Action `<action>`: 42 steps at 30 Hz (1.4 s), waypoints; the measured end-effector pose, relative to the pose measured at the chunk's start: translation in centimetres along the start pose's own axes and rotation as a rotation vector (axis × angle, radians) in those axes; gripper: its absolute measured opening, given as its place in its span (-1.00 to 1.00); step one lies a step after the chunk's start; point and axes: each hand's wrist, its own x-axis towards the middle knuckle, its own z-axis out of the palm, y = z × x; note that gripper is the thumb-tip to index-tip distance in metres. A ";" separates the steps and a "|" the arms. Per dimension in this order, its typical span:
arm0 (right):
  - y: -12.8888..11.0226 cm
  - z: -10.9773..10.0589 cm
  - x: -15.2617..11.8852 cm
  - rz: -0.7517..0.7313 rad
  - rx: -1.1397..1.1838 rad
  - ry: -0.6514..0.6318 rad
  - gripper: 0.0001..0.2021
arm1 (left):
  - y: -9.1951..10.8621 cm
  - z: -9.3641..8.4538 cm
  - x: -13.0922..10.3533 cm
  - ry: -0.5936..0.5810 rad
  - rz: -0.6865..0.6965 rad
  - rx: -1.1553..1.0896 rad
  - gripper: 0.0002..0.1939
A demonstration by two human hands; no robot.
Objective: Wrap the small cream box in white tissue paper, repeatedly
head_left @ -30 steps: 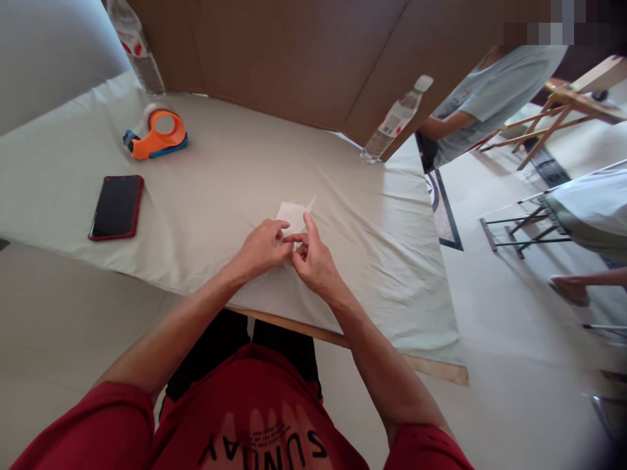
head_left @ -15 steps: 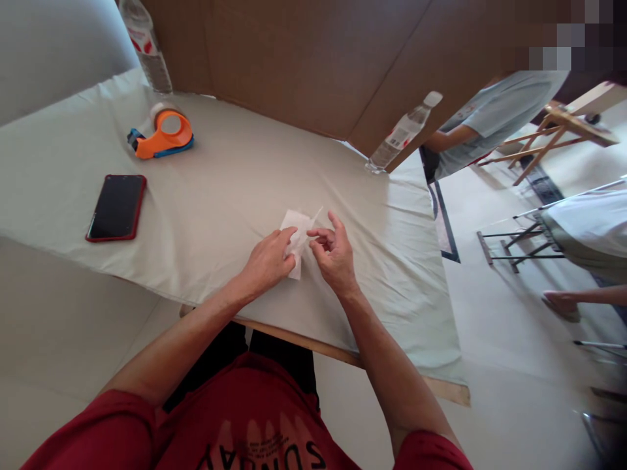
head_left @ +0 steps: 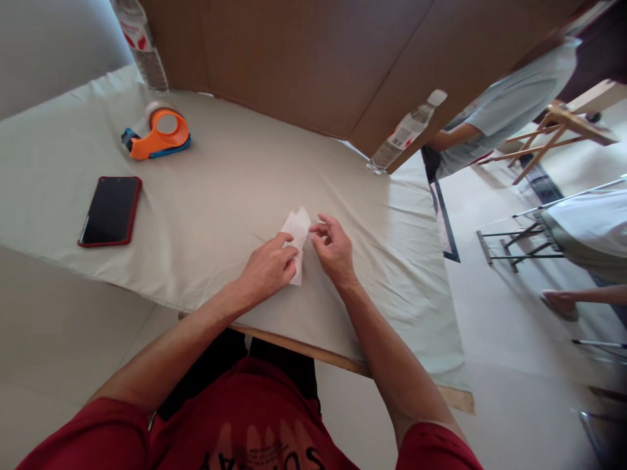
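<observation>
A folded white tissue point(head_left: 296, 225) lies on the cloth-covered table in front of me, with a jagged, uneven upper edge. My left hand point(head_left: 268, 266) rests over its left side and lower half, fingers bent and thumb tucked in, holding it against the cloth. On the other side, my right hand point(head_left: 334, 248) has thumb and fingertips drawn together at the tissue's right edge, its other fingers curled. Part of the tissue is hidden beneath my left fingers.
An orange tape dispenser point(head_left: 159, 134) and a red-cased phone point(head_left: 112, 210) lie on the left. Water bottles stand at the back left point(head_left: 142, 49) and right point(head_left: 406, 134), by a brown cardboard panel point(head_left: 294, 65). A person in a light shirt point(head_left: 519, 98) is beyond.
The thin raised flap by my right fingers has come down, and the tissue spreads wider toward its top. My right fingers have drawn closer together; my left fingers have shifted slightly downward.
</observation>
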 end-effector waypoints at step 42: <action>-4.9 -1.0 -5.0 -0.132 0.165 -0.374 -0.93 | -1.3 1.8 -1.4 0.270 -0.114 -0.128 -0.68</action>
